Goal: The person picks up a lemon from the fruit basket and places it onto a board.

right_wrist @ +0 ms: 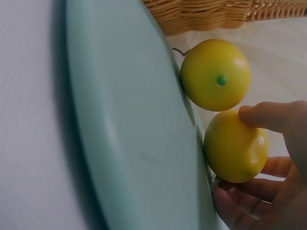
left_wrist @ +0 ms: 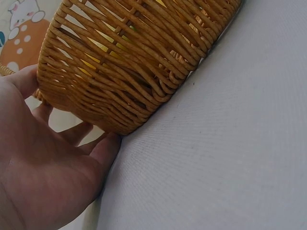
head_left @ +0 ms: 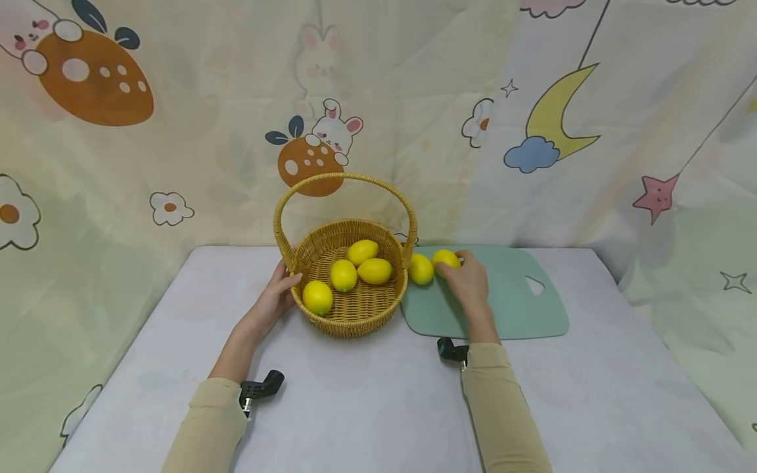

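Note:
A woven basket with a tall arched handle stands on the table, several yellow lemons inside it. My left hand grips the basket's left side, thumb over the rim and the other fingers against the wickerwork, as the left wrist view shows. On the green cutting board to the right lie two more lemons. The one nearer the basket is a loose lemon, its green stem end showing in the right wrist view. Between thumb and fingers my right hand holds the other lemon, low at the board's surface.
A white cloth covers the table. The cutting board has a cut-out hole near its right end. Behind the table hangs a printed curtain, close to the basket and the board's far edge. A small black device is strapped at each wrist.

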Demonstrator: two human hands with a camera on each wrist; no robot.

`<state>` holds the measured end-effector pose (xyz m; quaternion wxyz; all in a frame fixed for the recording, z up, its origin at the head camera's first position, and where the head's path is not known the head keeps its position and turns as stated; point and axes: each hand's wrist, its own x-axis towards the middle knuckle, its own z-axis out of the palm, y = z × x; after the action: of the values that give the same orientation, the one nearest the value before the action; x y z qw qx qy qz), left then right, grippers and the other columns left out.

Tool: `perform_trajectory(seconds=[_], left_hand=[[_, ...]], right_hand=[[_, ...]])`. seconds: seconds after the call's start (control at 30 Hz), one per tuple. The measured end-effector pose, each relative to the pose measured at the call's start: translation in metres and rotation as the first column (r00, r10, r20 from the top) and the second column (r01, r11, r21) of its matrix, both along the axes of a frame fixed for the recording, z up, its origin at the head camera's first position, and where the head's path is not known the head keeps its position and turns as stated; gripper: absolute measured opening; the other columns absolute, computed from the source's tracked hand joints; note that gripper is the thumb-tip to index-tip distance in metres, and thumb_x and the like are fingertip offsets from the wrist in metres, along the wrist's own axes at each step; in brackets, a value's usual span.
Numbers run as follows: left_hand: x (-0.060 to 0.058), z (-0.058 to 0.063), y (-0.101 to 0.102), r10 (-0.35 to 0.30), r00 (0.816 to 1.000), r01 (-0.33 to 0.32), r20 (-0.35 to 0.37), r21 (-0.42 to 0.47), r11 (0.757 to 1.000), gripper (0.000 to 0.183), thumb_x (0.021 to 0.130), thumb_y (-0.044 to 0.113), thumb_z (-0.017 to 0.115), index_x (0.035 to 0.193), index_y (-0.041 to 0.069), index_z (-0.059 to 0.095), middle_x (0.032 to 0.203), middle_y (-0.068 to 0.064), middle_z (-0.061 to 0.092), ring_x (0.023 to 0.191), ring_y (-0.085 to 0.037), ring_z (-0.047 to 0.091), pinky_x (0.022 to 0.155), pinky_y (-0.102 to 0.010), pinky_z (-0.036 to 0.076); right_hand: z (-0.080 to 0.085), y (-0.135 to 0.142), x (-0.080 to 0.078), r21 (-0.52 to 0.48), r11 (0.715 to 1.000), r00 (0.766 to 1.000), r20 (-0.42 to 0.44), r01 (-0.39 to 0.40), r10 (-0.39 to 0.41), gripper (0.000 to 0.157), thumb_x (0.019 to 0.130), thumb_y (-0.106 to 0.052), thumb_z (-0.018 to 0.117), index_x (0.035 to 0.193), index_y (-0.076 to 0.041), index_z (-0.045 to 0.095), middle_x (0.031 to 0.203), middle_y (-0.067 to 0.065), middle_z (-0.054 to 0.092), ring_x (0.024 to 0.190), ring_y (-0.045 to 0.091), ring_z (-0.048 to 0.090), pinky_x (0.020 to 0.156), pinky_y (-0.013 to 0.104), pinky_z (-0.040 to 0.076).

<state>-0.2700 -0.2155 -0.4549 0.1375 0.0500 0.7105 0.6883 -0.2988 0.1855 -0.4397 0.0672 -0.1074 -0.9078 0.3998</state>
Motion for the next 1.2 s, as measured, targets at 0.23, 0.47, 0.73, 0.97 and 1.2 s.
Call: perform_trajectory(seconds=[0.23,0.47,0.73,0.97,1.2], left_hand=[[0.000,0.000,0.000,-0.001,1.000,0.001,-0.004,0.004,1.000,0.069,0.104,0.039,0.042,0.156,0.048,-0.002,0.169,0.001,0.004,0.155,-0.025,0.012,0.123,-0.060,0.015],[0.002,0.002,-0.001,0.000,1.000,0.000,-0.010,0.008,1.000,0.069,0.105,0.037,0.041,0.157,0.044,-0.003,0.168,0.000,0.004,0.154,-0.026,0.012,0.122,-0.061,0.014],[0.001,0.001,0.000,-0.006,1.000,0.006,-0.012,0.018,1.000,0.069,0.105,0.037,0.041,0.157,0.045,-0.002,0.169,-0.001,0.003,0.154,-0.028,0.014,0.122,-0.060,0.015],[0.001,-0.001,0.000,-0.008,1.000,0.008,-0.004,0.036,0.999,0.067,0.106,0.033,0.040,0.156,0.048,-0.001,0.169,-0.002,0.002,0.154,-0.027,0.015,0.123,-0.058,0.016],[0.002,0.000,0.000,0.004,1.000,-0.004,-0.009,0.017,1.000,0.067,0.105,0.034,0.040,0.157,0.046,-0.001,0.169,-0.003,0.004,0.154,-0.029,0.015,0.123,-0.059,0.015]], right_hand=[[0.001,-0.002,0.000,0.030,1.000,1.000,0.024,0.002,-0.003,0.073,0.089,-0.054,0.060,0.140,-0.003,0.048,0.140,0.022,0.055,0.122,0.040,0.055,0.102,0.054,0.046],[0.003,-0.003,0.000,0.058,0.998,0.999,0.039,-0.004,0.001,0.074,0.090,-0.055,0.057,0.140,-0.002,0.048,0.139,0.023,0.056,0.121,0.040,0.056,0.101,0.054,0.046],[0.013,-0.002,0.004,0.083,0.996,0.997,0.066,-0.038,0.033,0.074,0.093,-0.055,0.056,0.143,-0.001,0.045,0.141,0.026,0.053,0.123,0.043,0.055,0.102,0.054,0.046],[0.030,0.000,0.012,0.077,0.996,0.998,0.049,-0.051,0.048,0.073,0.093,-0.054,0.055,0.146,-0.004,0.044,0.140,0.024,0.054,0.121,0.041,0.055,0.098,0.054,0.048],[0.062,-0.004,0.027,0.101,0.990,0.994,-0.025,-0.100,0.103,0.066,0.093,-0.050,0.056,0.144,-0.008,0.047,0.140,0.022,0.054,0.120,0.041,0.055,0.097,0.056,0.048]])
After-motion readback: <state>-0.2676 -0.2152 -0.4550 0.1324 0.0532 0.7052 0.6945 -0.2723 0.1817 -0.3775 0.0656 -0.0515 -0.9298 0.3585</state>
